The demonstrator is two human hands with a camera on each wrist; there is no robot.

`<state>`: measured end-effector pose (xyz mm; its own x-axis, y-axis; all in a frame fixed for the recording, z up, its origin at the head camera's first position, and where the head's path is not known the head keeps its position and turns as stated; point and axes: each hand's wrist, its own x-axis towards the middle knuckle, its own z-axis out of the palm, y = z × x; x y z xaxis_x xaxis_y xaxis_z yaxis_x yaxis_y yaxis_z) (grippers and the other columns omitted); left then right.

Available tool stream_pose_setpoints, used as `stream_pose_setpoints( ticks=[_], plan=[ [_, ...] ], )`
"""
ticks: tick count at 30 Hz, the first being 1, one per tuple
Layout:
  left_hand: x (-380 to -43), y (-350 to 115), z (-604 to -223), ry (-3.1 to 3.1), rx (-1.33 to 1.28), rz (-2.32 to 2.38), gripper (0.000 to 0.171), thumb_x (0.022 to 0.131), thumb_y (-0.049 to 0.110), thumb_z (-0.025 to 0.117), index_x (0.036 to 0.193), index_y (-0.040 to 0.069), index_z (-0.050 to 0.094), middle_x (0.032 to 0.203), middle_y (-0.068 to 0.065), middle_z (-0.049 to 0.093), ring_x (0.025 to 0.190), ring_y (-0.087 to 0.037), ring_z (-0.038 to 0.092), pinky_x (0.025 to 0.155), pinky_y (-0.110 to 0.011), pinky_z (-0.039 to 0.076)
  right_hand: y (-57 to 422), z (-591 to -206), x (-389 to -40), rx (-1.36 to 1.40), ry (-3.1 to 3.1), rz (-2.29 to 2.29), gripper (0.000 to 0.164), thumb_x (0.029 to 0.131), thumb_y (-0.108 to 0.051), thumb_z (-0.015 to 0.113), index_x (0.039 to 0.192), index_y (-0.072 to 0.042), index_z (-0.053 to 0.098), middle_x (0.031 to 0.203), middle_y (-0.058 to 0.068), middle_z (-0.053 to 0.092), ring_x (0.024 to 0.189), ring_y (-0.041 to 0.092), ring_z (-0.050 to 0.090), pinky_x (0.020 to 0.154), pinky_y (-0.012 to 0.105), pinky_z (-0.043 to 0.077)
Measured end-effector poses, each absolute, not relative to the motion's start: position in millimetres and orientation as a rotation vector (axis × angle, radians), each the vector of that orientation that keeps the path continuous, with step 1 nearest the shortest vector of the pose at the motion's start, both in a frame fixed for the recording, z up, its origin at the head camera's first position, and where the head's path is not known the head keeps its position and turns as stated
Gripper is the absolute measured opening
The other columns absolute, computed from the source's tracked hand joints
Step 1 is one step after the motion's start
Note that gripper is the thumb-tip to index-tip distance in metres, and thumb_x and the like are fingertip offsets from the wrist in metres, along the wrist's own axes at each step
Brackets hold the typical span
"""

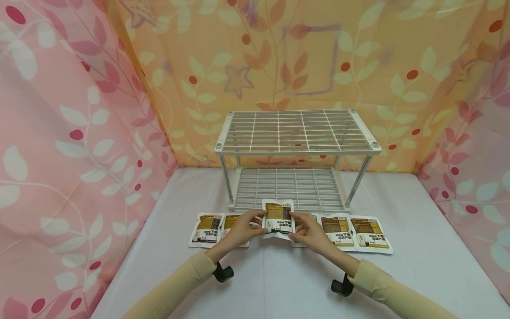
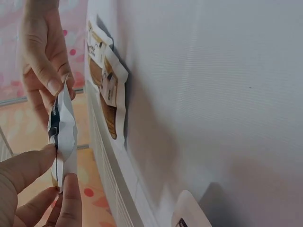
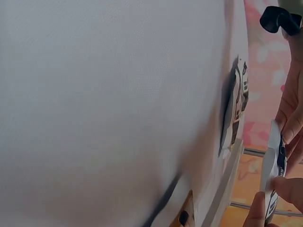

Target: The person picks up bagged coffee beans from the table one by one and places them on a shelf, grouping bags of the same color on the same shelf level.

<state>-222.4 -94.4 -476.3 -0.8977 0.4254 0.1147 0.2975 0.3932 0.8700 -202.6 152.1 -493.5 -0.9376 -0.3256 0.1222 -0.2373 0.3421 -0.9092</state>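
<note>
Both hands hold up one white, brown and gold food pouch above the table, in front of the wire rack. The left hand pinches its left edge between thumb and fingers. On the opposite edge, the right hand pinches it the same way. From the side, the left wrist view shows the pouch slightly bulged, with fingers at both ends. Similar pouches lie flat on either side: one at the far left, one partly behind the left hand, and several to the right, including the end one.
A white two-tier wire rack with metal legs stands behind the pouches. White cloth covers the table. Floral curtains hang at the back and both sides. Each wrist wears a black camera mount.
</note>
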Motion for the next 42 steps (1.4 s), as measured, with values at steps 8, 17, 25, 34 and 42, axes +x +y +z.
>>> stream_pose_setpoints(
  ticks=[8,17,25,34,42],
  plan=[
    [-221.2,-85.5,-471.9,2.522,0.699,1.578,0.056,0.078,0.01,0.073,0.13,0.007,0.053,0.119,-0.011,0.055,0.097,-0.026,0.059,0.078,-0.02,0.053,159.7,-478.7,-200.0,-0.571,2.621,-1.609,0.065,0.077,-0.003,0.072,0.136,-0.005,0.045,0.119,0.02,0.041,0.081,0.014,0.058,0.063,0.02,0.053],
    [-224.1,-69.7,-462.0,2.552,0.835,1.586,0.057,0.08,0.008,0.072,0.133,0.008,0.05,0.124,-0.011,0.053,0.097,-0.025,0.059,0.081,-0.031,0.054,174.7,-462.4,-199.4,-0.634,2.744,-1.555,0.065,0.077,-0.005,0.073,0.136,-0.005,0.045,0.121,0.02,0.042,0.083,0.019,0.056,0.069,0.023,0.054],
    [-223.6,-59.1,-449.1,2.661,0.971,1.475,0.062,0.08,0.006,0.071,0.136,0.007,0.046,0.123,-0.011,0.052,0.096,-0.023,0.058,0.079,-0.017,0.051,184.3,-448.0,-199.5,-0.736,2.837,-1.529,0.065,0.079,-0.003,0.071,0.137,-0.004,0.043,0.121,0.02,0.04,0.087,0.023,0.056,0.072,0.03,0.055],
    [-227.4,-51.4,-437.6,2.705,1.069,1.46,0.062,0.082,0.008,0.069,0.138,0.01,0.043,0.121,-0.01,0.051,0.094,-0.019,0.056,0.08,-0.02,0.052,190.4,-436.5,-197.6,-0.779,2.971,-1.436,0.066,0.08,-0.006,0.071,0.139,-0.008,0.041,0.125,0.017,0.039,0.088,0.021,0.057,0.073,0.033,0.055],
    [-229.7,-44.9,-428.1,2.745,1.167,1.485,0.062,0.083,0.007,0.068,0.138,0.011,0.043,0.122,-0.007,0.05,0.096,-0.02,0.055,0.079,-0.018,0.051,192.2,-425.4,-195.5,-0.81,3.099,-1.406,0.067,0.078,-0.002,0.072,0.138,-0.009,0.043,0.128,0.017,0.038,0.088,0.019,0.057,0.071,0.031,0.056]
  ],
)
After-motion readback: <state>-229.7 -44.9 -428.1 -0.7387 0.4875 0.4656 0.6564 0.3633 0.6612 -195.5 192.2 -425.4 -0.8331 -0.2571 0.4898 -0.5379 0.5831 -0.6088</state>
